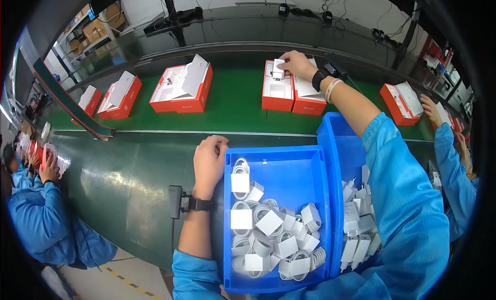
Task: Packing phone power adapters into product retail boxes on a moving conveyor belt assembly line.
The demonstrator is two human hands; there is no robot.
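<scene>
My right hand (295, 64) reaches over the green belt, its fingers closed on a white charger (278, 68). It holds the charger at an open red box (277, 102) with a white inner tray. Another red box (309, 106) stands against it, under my right wrist. My left hand (208, 158) rests on the dark green table, fingers curled in, with nothing visible in them. Beside it is a blue bin (279, 154) with several coiled white cables (269, 222) in white paper bands. A second blue bin (330, 140), partly under my right arm, contains white chargers (356, 238).
More open red boxes stand on the belt (237, 122): a wide one (188, 105) and two smaller ones at the left, another (404, 117) at the right. A co-worker's hand (430, 110) touches boxes there. Co-workers in blue (41, 227) sit at the left. A slanted dark strip (67, 101) crosses the belt.
</scene>
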